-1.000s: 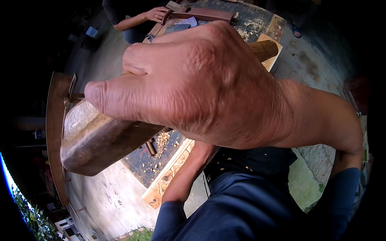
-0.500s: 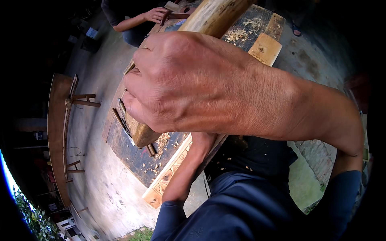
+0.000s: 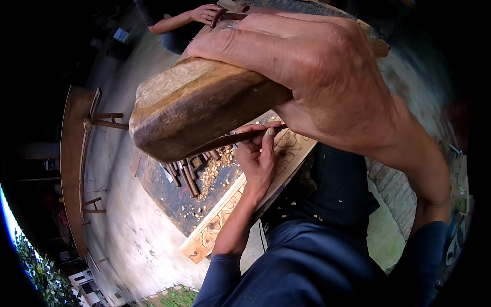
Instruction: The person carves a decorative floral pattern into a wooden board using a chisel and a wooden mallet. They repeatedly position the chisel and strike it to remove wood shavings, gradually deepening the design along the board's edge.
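Observation:
My right hand (image 3: 327, 61) is closed round a thick wooden mallet (image 3: 199, 110), a worn block that reaches to the left, large and close to the view. Below it, my left hand (image 3: 258, 161) pinches a slim dark-brown chisel (image 3: 245, 136) between thumb and fingers. The chisel slants across the board; its working tip is hidden behind my right hand. Under my left hand lies a long pale board (image 3: 204, 236) with a carved, drawn pattern of curves. The mallet and the chisel overlap in view; I cannot tell whether they touch.
Several chisels (image 3: 188, 176) lie beside wood shavings (image 3: 212, 171) on the dark workbench (image 3: 166, 192). At the far end, another person's hand (image 3: 206, 14) rests by a brown tool handle (image 3: 217, 18). A long wooden bench (image 3: 74, 169) stands at the left.
My right hand has moved right and up, and the mallet is turned, its broad end now to the left. My left hand and the chisel, largely hidden before, now show.

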Demonstrator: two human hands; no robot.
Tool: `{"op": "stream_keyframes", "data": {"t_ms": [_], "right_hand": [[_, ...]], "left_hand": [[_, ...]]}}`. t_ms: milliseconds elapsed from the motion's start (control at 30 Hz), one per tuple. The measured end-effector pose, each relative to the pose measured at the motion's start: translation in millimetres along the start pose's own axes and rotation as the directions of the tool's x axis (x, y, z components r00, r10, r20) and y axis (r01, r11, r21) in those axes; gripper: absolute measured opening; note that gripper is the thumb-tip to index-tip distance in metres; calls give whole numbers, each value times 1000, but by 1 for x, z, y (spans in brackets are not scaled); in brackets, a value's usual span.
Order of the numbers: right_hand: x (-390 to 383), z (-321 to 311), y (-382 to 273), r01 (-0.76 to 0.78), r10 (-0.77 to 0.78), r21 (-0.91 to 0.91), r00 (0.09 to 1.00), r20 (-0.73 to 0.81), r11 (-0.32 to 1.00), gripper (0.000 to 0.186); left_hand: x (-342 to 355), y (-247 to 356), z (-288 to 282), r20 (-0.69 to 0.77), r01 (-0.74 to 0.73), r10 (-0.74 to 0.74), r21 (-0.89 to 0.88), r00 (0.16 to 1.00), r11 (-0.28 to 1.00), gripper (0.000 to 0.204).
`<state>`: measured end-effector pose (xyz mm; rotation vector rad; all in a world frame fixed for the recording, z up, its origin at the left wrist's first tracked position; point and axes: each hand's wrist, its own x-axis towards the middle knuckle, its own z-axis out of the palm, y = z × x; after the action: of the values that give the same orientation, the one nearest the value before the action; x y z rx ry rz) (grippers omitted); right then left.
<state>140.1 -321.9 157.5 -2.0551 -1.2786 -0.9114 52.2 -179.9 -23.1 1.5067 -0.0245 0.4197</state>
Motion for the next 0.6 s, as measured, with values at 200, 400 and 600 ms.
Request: {"op": "stream_keyframes", "data": {"t_ms": [200,400,600], "right_hand": [[-43,-9,17,-282,274,222,959,65,933,69],[-47,-1,12,-312,294,202,949,116,928,73],[-40,8,13,-269,249,185,961,122,945,61]], "left_hand": [[-12,-11,-13,-66,137,-151,-179,986,974,21],[-30,-23,-8,-54,111,-103,171,993,979,24],[-32,-32,-13,-44,98,-91,202,995,974,21]]}}
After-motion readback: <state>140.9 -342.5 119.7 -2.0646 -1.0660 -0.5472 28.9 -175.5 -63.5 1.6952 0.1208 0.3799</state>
